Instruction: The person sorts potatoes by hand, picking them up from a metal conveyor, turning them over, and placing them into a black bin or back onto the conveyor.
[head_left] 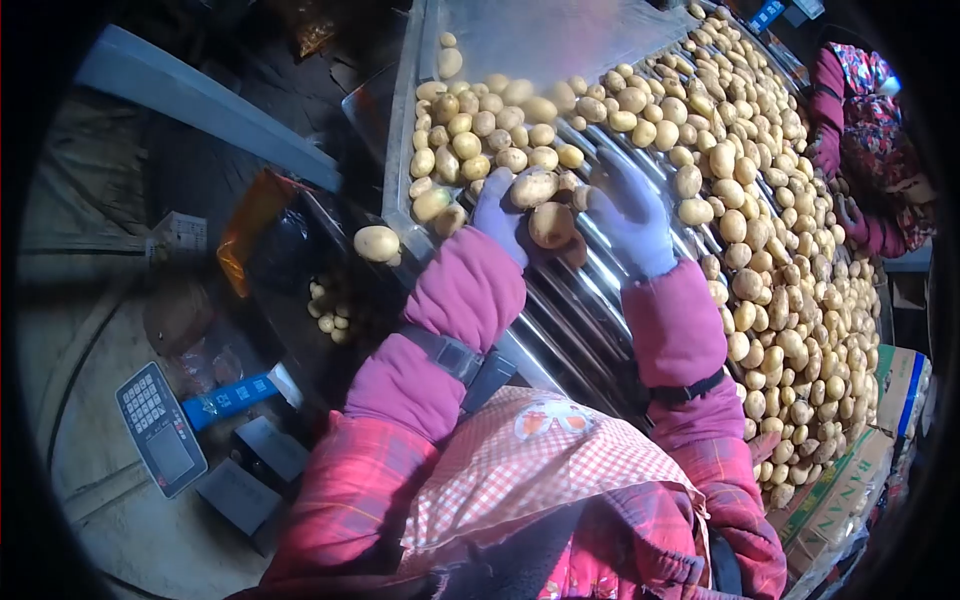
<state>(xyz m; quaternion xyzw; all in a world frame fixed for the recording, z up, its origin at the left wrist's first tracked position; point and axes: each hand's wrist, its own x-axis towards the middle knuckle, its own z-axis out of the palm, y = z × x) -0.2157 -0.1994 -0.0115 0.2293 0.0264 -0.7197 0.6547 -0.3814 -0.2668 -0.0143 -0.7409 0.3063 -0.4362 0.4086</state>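
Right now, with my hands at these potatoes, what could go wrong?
The potatoes between your left hand and right hand could slip onto the rollers. If those turn, gloved fingers might get pinched. The large potato by the metal frame's corner might roll off.

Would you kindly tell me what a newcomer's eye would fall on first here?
Probably the mass of potatoes over metal rollers, filling much of the picture's right side. Next come the gloved left hand and right hand near the centre, on either side of a few potatoes, with pink checked cloth below.
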